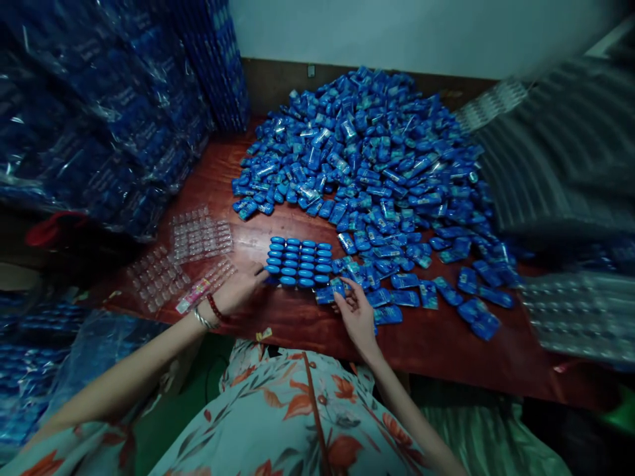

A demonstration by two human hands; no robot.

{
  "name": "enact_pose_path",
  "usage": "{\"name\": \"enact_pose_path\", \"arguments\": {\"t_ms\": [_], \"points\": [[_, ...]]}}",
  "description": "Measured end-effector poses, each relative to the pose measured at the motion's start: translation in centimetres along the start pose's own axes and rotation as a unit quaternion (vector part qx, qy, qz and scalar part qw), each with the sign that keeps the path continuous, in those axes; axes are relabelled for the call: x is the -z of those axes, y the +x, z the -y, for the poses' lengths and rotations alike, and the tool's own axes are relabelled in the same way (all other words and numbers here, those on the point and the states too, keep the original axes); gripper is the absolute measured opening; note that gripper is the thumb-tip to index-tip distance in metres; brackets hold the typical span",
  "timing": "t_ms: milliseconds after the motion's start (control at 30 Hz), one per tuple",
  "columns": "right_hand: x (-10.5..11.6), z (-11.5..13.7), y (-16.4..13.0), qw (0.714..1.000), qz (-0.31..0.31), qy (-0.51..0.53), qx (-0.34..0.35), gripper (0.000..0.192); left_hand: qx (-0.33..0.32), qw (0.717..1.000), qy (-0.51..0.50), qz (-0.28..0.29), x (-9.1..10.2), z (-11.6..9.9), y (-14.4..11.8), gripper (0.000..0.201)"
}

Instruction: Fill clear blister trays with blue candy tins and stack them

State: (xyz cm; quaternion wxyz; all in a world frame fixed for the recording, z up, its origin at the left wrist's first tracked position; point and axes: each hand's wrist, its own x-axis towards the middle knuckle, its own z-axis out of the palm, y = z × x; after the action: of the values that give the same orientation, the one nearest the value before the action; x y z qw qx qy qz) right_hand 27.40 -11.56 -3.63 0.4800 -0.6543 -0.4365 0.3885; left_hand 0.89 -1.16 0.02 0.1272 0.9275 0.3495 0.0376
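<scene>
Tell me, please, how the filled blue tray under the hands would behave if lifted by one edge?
The filled tray looks thin clear plastic like the empty trays, so probably bends. Its blue pieces sit uncovered in rows, so tilting may spill them. The left hand touches its edge.

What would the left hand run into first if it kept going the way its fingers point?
The left hand points right, toward the filled tray of blue pieces. Its fingers already look to be at the tray's near-left edge, so the tray comes first, though contact is hard to confirm.
</scene>
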Motion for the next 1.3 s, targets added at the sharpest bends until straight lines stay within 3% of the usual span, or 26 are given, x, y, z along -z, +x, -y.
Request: {"name": "enact_pose_path", "arguments": {"t_ms": [100,167,267,367,433,567,667,767,867,1067,1200,1300], "points": [[0.7,0.7,-0.1,0.992,0.052,-0.105,0.041,0.028,0.014,0.996,-0.082,-0.03,0.0,1.5,-0.7,0.022],[1.0,0.9,-0.3,0.988,0.094,-0.122,0.03,0.03,0.021,0.992,-0.115,-0.049,0.3,2.0,-0.9,0.019],[1.2,0.7,-0.5,0.981,0.152,-0.117,-0.003,0.04,0.023,0.991,-0.113,-0.071,0.8,2.0,-0.8,0.019],[1.6,0.2,-0.8,0.972,0.189,-0.139,0.024,0.037,0.019,0.994,-0.065,-0.088,0.6,1.7,-0.6,0.023],[2.0,0.0,-0.9,0.964,0.181,-0.173,0.086,0.028,-0.002,0.995,-0.003,-0.097,-0.2,1.5,-0.7,0.027],[2.5,0.1,-0.8,0.948,0.102,-0.237,0.186,0.024,-0.065,0.989,0.097,-0.091,-1.2,1.0,-1.1,0.032],[2.4,0.1,0.0,0.943,0.048,-0.238,0.228,0.024,-0.084,0.987,0.116,-0.074,-0.9,0.6,-0.8,0.031],[1.7,0.0,1.0,0.922,0.051,-0.257,0.285,0.025,-0.1,0.988,0.107,-0.048,-0.1,0.6,-0.3,0.029],[0.9,0.2,1.8,0.873,0.09,-0.356,0.321,0.028,-0.102,0.991,0.085,-0.033,0.4,0.5,0.1,0.028],[0.0,3.6,2.6,0.728,0.2,-0.591,0.285,0.027,-0.073,0.996,0.044,-0.006,0.8,-0.4,0.0,0.028],[-0.8,6.1,3.2,0.641,0.305,-0.645,0.283,0.027,-0.056,0.998,0.02,0.001,0.5,-1.0,-0.3,0.03],[-1.0,7.0,4.0,0.608,0.351,-0.643,0.305,0.026,-0.033,0.999,0.011,-0.025,0.0,-1.2,-0.5,0.03]]}}
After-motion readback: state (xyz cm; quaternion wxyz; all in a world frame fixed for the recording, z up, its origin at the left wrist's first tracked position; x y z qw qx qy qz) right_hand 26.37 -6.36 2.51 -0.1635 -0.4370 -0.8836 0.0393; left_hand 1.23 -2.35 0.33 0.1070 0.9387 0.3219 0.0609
